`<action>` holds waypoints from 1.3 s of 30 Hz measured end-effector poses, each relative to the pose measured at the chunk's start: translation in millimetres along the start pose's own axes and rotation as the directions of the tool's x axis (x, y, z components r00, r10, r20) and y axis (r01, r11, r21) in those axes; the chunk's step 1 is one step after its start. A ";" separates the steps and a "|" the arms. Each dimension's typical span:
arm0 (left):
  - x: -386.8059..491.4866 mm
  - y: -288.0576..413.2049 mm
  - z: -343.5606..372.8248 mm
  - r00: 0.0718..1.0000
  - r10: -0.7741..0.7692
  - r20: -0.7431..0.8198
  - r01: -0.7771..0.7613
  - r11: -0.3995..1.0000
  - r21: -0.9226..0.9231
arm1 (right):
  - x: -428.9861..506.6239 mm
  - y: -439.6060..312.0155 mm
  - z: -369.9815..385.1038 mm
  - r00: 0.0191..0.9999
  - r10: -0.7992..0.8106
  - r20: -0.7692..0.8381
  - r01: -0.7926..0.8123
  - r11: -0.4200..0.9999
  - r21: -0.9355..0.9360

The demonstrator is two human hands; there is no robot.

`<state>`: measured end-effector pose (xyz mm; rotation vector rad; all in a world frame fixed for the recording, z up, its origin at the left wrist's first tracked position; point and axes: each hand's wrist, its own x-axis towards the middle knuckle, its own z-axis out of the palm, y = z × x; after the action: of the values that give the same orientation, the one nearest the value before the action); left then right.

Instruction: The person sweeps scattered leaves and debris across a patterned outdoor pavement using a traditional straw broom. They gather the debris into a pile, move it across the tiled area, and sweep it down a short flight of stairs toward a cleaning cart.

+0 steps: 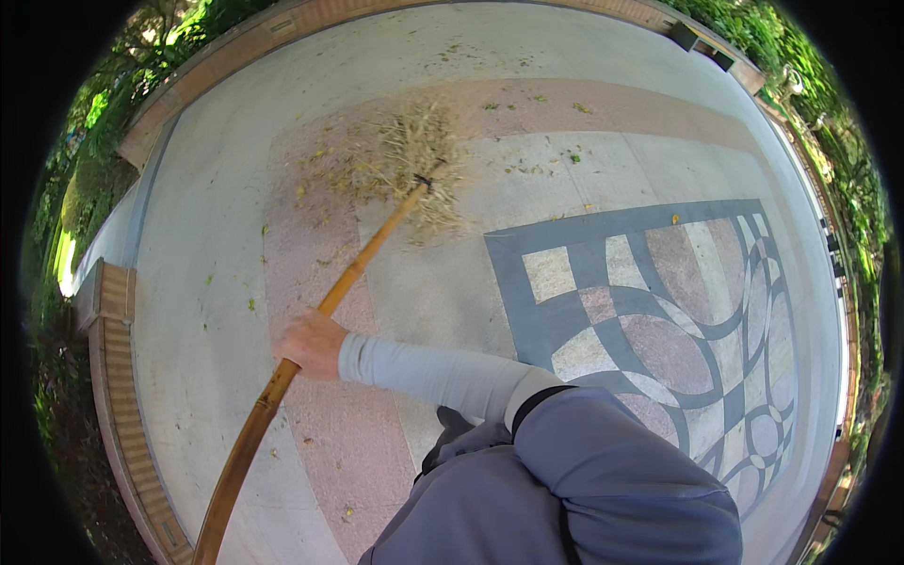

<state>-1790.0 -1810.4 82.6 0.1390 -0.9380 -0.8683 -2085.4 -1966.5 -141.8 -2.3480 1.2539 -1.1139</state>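
Note:
My right hand [309, 344] grips the bamboo handle [371, 248] of a broom, with the arm reaching across my body to the left. The handle runs from the bottom left edge up to a dark binding [423, 181]. Beyond the binding, the twig head [424, 138] fans out over the paving, its bristles blurred. Dry leaves [332, 169] lie to the left of the head, partly mixed with its twigs. My left hand is out of view, and the lower end of the handle runs out of the picture.
Pink and grey paving [318, 452] stretches around me, with an inlaid pattern of circles [671, 339] to the right. Scattered leaves [487, 53] lie farther off. Low brick edging [120, 367] borders the left side. A dark box-like object [684, 37] stands at the far right, near greenery.

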 end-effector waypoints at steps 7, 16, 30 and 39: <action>-39.1 -222.8 15.8 0.852 -0.519 0.070 0.520 0.824 -0.224 | -197.6 126.3 -135.2 0.867 0.498 -0.029 -0.491 0.843 -0.221; -152.0 -459.1 225.7 0.299 -0.869 0.393 0.928 0.361 0.093 | -436.0 218.7 -244.6 0.251 0.966 0.070 -0.905 0.260 -0.336; -31.6 -393.8 252.6 0.878 -0.283 0.387 0.067 0.871 0.487 | -25.3 424.5 -197.4 0.962 0.209 0.174 -0.200 0.977 -0.067; 69.2 -426.4 206.0 1.000 0.011 0.005 -0.011 0.998 -0.058 | 57.6 426.0 -262.3 0.989 0.050 0.136 -0.042 0.997 -0.064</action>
<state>-2177.2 -2090.6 57.6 0.0818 -0.9168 -0.8852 -2511.8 -2233.6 -164.0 -2.3816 1.3029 -0.8944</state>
